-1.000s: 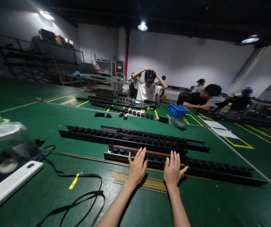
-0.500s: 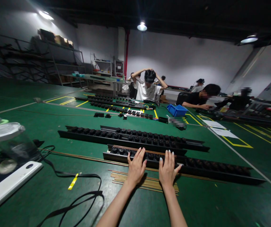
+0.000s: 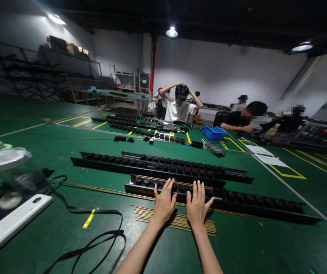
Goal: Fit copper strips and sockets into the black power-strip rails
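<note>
A long black channel rail [image 3: 254,209] with a row of round black parts lies across the table in front of me. My left hand [image 3: 165,202] rests on its near wall, fingers spread and reaching over the round parts. To the right of it, my right hand [image 3: 198,205] lies on the same rail with its fingers stretched out. A thin copper-coloured rod [image 3: 184,183] runs along the rail's channel beneath my fingertips. Under my wrists are several loose brass-coloured rods [image 3: 180,221] on the table, and longer rods [image 3: 100,188] run along the rail's near side.
Two more filled black rails [image 3: 112,165] lie just beyond. At left are a clear lidded jug [image 3: 17,171], a white device [image 3: 17,224] and a black strap [image 3: 94,236]. A blue bin [image 3: 213,133] stands farther back, near two seated people [image 3: 177,108].
My right hand has slid a little to the left along the rail, closer to my left hand. The left hand stays in place.
</note>
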`<state>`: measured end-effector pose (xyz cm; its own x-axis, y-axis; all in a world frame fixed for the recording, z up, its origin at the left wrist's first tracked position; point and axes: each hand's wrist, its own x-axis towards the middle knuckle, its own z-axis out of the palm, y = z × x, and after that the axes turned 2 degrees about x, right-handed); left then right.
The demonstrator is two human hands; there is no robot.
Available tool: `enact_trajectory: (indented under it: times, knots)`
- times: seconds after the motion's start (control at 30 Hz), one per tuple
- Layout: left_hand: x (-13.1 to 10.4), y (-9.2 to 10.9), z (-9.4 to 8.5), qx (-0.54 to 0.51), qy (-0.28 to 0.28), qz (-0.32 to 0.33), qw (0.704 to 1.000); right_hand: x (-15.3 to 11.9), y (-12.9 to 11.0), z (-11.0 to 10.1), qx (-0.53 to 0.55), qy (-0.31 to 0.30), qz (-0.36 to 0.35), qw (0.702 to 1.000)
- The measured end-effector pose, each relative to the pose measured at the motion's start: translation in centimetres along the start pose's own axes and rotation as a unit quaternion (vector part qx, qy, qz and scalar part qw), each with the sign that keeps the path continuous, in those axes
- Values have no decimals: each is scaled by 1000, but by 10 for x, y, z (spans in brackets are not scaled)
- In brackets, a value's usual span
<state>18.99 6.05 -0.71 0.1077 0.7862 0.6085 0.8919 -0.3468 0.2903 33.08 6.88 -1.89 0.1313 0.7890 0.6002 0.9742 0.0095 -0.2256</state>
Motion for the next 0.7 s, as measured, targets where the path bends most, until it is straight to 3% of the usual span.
enact_trajectory:
  times: [0.2, 0.7]
  knots:
    - [0, 0, 1, -2, 8, 3, 1000, -1, -9, 1, -10, -35, -37, 999]
    - [0, 0, 0, -32, -10, -9, 999, -5, -33, 5, 1, -44, -90, 995]
